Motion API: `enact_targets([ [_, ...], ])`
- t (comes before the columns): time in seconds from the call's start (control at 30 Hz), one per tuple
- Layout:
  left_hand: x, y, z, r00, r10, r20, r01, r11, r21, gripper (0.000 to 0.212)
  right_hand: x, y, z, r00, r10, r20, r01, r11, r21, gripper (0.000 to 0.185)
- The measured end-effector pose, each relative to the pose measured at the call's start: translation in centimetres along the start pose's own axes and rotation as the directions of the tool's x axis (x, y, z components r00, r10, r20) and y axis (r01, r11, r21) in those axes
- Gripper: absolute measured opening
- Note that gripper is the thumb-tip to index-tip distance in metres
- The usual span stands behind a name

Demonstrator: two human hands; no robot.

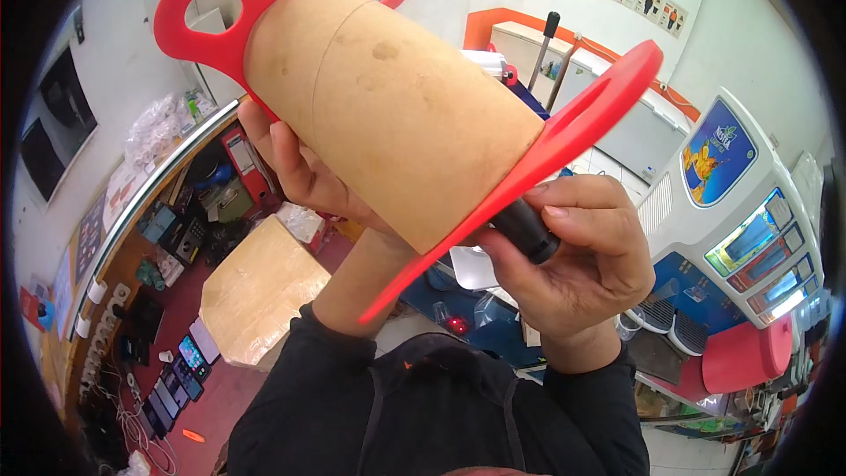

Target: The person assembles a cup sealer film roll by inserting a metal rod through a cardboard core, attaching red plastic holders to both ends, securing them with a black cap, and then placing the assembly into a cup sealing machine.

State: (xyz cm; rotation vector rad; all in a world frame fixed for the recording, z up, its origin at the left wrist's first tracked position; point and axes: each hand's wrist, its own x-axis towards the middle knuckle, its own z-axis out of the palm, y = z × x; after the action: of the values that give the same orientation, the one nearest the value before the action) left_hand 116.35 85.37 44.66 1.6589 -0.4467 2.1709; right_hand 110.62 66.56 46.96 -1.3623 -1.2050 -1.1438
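A large roll [396, 99] with a plain brown outer layer, probably packing tape, sits on a dispenser with red plastic end pieces [218, 13], each with a cut-out. It is raised close to the camera and tilted. My left hand [297, 172] supports it from below and behind, with part of the palm hidden by the roll. At the lower right end, my right hand [581, 244] pinches a black cylindrical handle [525, 231] between thumb and fingers, against the outer side of the red end piece [568, 139].
A wrapped box [264, 291] rests on the red counter [228, 403] at left, near several phones [175, 380], cables [132, 420] and an orange object [193, 436]. A drink dispenser [720, 211] and a red container [747, 357] stand at right. Chest freezers [628, 119] are behind.
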Motion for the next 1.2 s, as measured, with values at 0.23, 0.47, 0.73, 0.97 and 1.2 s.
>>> enact_targets([
  [0.23,-0.8,0.3,0.8,0.993,-0.100,-0.055,0.089,0.980,-0.179,0.078,-0.2,0.3,-0.5,0.998,0.011,0.062,-0.011,1.000,0.000,0.045],
  [0.47,-3.3,2.3,3.0,0.954,-0.293,-0.065,0.196,0.774,-0.602,0.073,-2.3,2.3,-1.1,0.980,0.199,0.000,-0.198,0.980,0.027,0.039],
  [0.73,-6.1,5.4,5.3,0.991,-0.133,0.012,0.075,0.478,-0.875,0.063,-6.0,6.0,-3.3,0.760,0.650,0.014,-0.367,0.410,0.835,0.087],
  [0.97,-4.4,9.4,4.8,0.995,0.077,0.057,-0.010,0.679,-0.734,0.075,-5.2,7.7,-6.9,0.640,0.768,0.021,-0.507,0.401,0.763,0.076],
  [1.2,-7.4,12.3,3.9,0.952,0.144,0.269,0.041,0.812,-0.583,0.100,-6.5,11.4,-10.2,0.585,0.810,-0.046,-0.443,0.366,0.819,0.070],
])
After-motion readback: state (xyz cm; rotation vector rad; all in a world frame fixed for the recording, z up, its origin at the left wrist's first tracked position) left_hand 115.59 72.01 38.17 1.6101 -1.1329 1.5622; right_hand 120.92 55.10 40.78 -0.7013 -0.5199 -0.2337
